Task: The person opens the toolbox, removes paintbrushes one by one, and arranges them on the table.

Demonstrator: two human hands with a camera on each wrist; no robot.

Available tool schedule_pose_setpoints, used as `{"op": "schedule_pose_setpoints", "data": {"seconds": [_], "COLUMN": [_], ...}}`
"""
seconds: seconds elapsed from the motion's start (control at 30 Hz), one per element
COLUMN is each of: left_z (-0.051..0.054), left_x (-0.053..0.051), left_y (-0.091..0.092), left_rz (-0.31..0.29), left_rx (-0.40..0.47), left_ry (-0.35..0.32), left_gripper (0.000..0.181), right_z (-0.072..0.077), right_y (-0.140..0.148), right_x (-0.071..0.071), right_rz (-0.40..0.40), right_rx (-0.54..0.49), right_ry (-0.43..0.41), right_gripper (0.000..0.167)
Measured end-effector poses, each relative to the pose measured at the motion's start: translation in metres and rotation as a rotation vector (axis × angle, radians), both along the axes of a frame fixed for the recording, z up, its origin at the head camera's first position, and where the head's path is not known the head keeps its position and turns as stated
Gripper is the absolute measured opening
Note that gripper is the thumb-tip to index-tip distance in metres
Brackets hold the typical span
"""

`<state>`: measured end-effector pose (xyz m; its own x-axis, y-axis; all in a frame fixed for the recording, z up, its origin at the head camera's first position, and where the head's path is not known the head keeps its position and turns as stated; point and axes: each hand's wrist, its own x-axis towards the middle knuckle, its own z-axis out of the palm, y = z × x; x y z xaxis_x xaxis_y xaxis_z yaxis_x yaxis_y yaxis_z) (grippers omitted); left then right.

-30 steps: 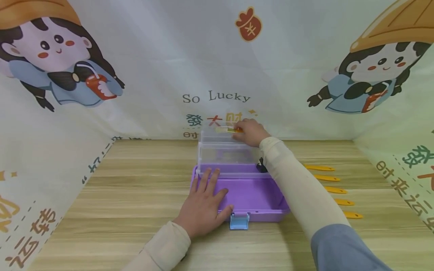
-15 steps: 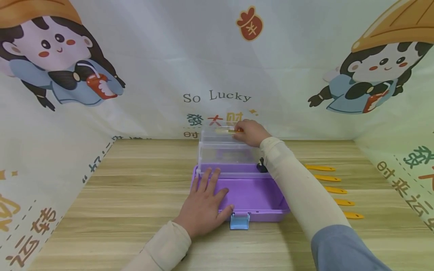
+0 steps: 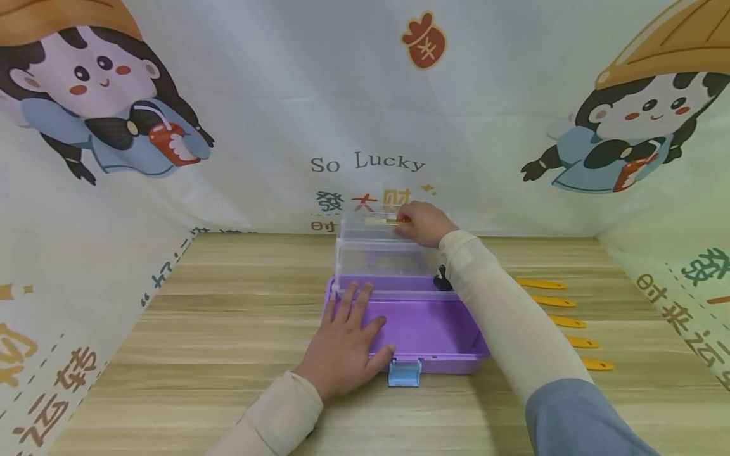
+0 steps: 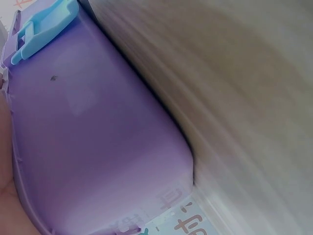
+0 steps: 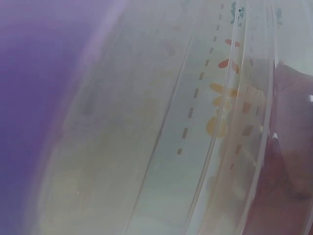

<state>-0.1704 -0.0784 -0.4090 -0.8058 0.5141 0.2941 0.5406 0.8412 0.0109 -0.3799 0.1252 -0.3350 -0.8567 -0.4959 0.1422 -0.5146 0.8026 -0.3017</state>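
A purple storage box (image 3: 424, 326) stands open on the table, its clear stacked trays (image 3: 356, 261) raised at the back. My left hand (image 3: 342, 351) rests with fingers spread on the box's left front rim. My right hand (image 3: 424, 225) is at the top clear tray and pinches a paintbrush (image 3: 376, 221) with pale bristles and an orange handle. The brush lies level, its bristles pointing left, over or in that tray; I cannot tell which. In the left wrist view the purple wall (image 4: 98, 127) fills the left side. The right wrist view is blurred, with clear plastic (image 5: 171, 147) before the hand.
Several orange handles (image 3: 597, 365) lie in a row on the right of the wooden table (image 3: 228, 304), partly hidden by my right arm. A blue latch (image 3: 404, 373) hangs at the box's front. A black object (image 3: 441, 278) is at its back right. Printed cloth (image 3: 256, 126) stands behind.
Both hands, the brush and the box keep their places. Only the head view has shifted very slightly.
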Motion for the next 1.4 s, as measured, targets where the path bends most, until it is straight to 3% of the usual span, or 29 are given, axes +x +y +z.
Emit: {"op": "schedule_pose_setpoints", "data": {"seconds": [0.83,1.4], "left_z": [0.0004,0.0001], "left_x": [0.0003,0.0005], "left_y": [0.0,0.0004], "left_rz": [0.007,0.012], "left_rx": [-0.011,-0.016], "left_ry": [-0.002,-0.001], "left_gripper": [0.055,0.055], "right_z": [-0.0005,-0.0021], "right_y": [-0.001,0.0003], "right_x": [-0.0001,0.0042], "right_rz": [0.015,-0.042], "right_rx": [0.037,-0.055], "right_ry": [0.013,-0.012], "right_gripper": [0.028,0.038]}}
